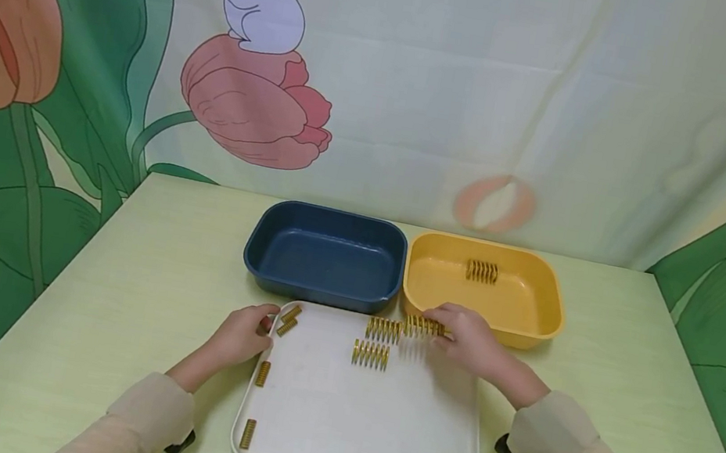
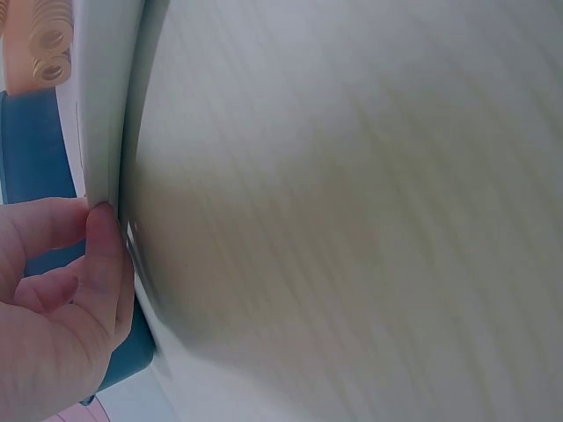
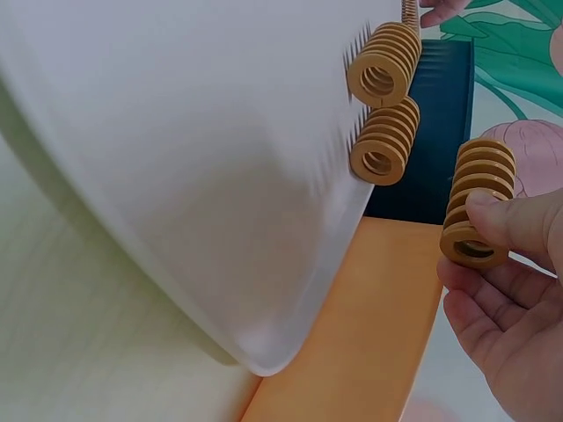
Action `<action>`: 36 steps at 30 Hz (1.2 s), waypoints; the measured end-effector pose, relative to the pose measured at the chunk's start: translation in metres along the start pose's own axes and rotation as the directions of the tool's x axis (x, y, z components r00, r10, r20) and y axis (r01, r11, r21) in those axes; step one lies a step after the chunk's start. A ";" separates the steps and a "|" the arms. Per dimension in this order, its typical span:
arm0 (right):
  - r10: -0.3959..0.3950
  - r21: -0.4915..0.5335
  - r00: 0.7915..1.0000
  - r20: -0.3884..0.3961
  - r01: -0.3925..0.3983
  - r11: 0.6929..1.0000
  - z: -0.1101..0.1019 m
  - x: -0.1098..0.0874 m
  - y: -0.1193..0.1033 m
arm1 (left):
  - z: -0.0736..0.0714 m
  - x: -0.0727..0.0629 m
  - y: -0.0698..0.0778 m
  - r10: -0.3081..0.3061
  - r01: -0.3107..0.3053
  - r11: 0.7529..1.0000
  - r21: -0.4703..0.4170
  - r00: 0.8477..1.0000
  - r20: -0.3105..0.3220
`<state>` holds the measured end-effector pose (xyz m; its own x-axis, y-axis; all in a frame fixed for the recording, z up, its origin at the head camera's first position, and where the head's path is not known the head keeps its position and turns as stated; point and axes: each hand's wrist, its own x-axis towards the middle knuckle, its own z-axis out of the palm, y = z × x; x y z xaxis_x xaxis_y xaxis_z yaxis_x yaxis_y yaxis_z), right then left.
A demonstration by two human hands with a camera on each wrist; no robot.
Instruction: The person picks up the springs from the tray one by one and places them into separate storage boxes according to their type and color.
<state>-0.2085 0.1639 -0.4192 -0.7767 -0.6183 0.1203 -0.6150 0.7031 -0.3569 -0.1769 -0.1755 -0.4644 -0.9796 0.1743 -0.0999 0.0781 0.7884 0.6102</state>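
Note:
My right hand point(image 1: 469, 344) pinches a large gold coil spring point(image 1: 420, 325) between thumb and fingers, above the far edge of the white tray point(image 1: 367, 425). In the right wrist view this spring point(image 3: 480, 189) is held away from the tray surface. Two more large springs, one point(image 1: 384, 330) behind the other point(image 1: 370, 355), lie on the tray just left of it. At the tray's far left corner, my left hand point(image 1: 240, 338) grips the rim, thumb and fingers on the edge in the left wrist view. Several small springs point(image 1: 263, 374) lie along the tray's left side.
Beyond the tray stand a dark blue bin point(image 1: 325, 288) and, to its right, a yellow bin point(image 1: 531, 335). One large spring point(image 1: 482, 271) lies in the yellow bin. A printed curtain point(image 1: 410, 107) hangs behind the pale green table point(image 1: 612, 361).

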 end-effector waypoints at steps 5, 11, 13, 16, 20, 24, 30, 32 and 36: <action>0.000 -0.007 1.000 -0.006 0.000 1.000 -0.002 0.001 0.000 | 0.000 0.000 -0.001 0.010 -0.010 1.000 0.001 1.000 -0.007; 0.020 0.002 1.000 -0.010 -0.020 1.000 -0.006 0.001 0.000 | 0.000 0.000 0.000 0.005 -0.005 1.000 0.004 1.000 -0.004; 0.028 0.007 1.000 -0.010 -0.028 1.000 -0.007 0.001 0.001 | 0.000 0.000 0.001 0.000 0.000 1.000 0.004 1.000 -0.001; 0.032 0.013 0.999 -0.018 -0.032 0.999 -0.007 0.002 0.003 | -0.001 0.000 0.001 0.002 -0.002 1.000 0.005 1.000 -0.002; 0.025 0.017 0.999 -0.037 -0.025 1.000 -0.009 0.002 0.006 | -0.001 0.001 0.001 0.011 -0.011 1.000 0.006 1.000 -0.007; 0.033 0.033 0.999 -0.035 -0.032 0.999 -0.010 0.002 0.007 | -0.001 0.001 0.001 0.001 -0.001 1.000 0.007 1.000 -0.002; 0.054 0.058 0.998 -0.026 -0.052 0.997 -0.014 0.003 0.007 | -0.001 0.002 0.001 -0.005 0.005 1.000 0.011 1.000 0.002; 0.056 0.059 0.998 -0.027 -0.054 0.997 -0.014 0.003 0.007 | -0.001 0.002 0.001 -0.004 0.004 1.000 0.011 1.000 0.001; 0.073 0.069 0.997 -0.025 -0.071 0.995 -0.015 0.004 0.009 | -0.001 0.002 0.001 -0.005 0.005 1.000 0.011 1.000 0.001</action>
<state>-0.2193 0.1726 -0.4081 -0.8226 -0.5565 0.1168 -0.5474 0.7194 -0.4277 -0.1789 -0.1751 -0.4629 -0.9798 0.1709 -0.1040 0.0749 0.7957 0.6011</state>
